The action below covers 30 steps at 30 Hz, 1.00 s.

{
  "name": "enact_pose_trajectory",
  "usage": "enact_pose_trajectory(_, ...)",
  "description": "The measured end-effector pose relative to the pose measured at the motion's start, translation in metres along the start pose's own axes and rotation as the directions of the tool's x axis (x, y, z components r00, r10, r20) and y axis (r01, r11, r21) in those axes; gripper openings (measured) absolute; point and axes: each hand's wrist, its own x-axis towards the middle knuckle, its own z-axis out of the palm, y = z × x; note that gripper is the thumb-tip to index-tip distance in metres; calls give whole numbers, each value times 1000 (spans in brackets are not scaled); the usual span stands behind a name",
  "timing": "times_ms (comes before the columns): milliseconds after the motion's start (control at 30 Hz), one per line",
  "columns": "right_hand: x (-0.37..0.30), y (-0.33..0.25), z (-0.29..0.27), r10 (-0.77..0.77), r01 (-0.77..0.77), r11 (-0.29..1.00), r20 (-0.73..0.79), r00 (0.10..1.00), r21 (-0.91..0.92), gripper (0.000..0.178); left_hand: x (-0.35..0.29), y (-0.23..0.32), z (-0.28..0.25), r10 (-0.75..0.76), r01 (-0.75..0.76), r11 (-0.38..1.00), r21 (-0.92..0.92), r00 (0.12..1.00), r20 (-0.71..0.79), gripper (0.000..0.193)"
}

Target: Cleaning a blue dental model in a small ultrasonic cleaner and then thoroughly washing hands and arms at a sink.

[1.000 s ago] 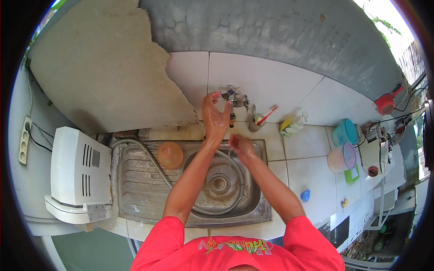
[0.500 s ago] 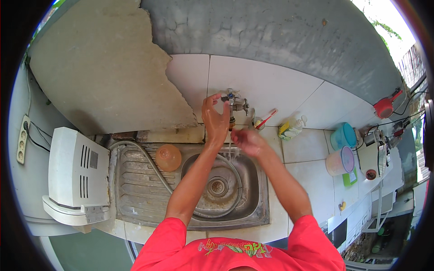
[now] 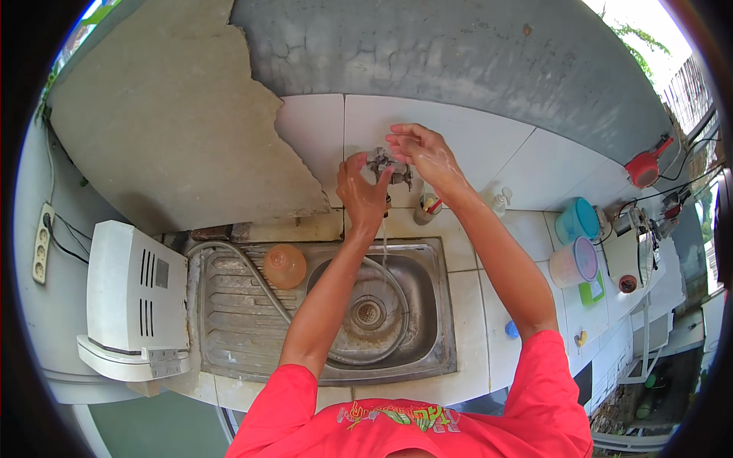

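Note:
A metal wall tap (image 3: 398, 177) runs a thin stream of water (image 3: 385, 233) into the steel sink (image 3: 416, 305). Beside the tap, on its left, is my left hand (image 3: 362, 195), wet, with thumb and fingers curved and apart; nothing shows in its grip. My right hand (image 3: 429, 156) is raised just above and right of the tap, fingers stretched out and holding nothing. Part of the tap is hidden by my left hand. To the right of the tap stands a cup (image 3: 424, 213) with a red-handled toothbrush (image 3: 434, 206) in it.
A grey hose (image 3: 256, 269) loops over the drainboard into the basin. An orange rounded container (image 3: 285, 266) sits on the drainboard, left of my forearm. Behind my right forearm is a pump bottle (image 3: 502, 201); farther right are blue (image 3: 576, 221) and pink (image 3: 569, 263) tubs.
My right hand has gone from beside the water under the spout up to above the tap. My left hand stays by the tap, its fingers slightly more spread.

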Motion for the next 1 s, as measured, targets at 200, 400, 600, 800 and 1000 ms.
enact_pose_trajectory(200, -100, 59, -14, -35, 38, 972, 17, 999, -233, 27, 5, 4, 3, -15, 12, 974, 228, 1000, 10, 46)
enact_pose_trajectory(400, -243, 104, -44, 185, -192, 912, -54, 981, -363, 24, 8, -9, 8, 17, -20, 975, 223, 1000, 19, 41)
enact_pose_trajectory(600, -338, 90, -90, 224, -292, 850, -201, 954, -438, 22, 12, -31, 6, 172, -185, 958, 219, 982, 80, 40)
enact_pose_trajectory(800, -351, 10, -104, 113, -175, 878, -163, 980, -445, 20, 27, 2, -36, 6, -52, 985, 162, 962, 273, 50)
enact_pose_trajectory(1000, -340, 30, -98, -185, 85, 932, 261, 947, 352, 31, -65, 93, -125, -42, 644, 658, -391, 549, 835, 58)
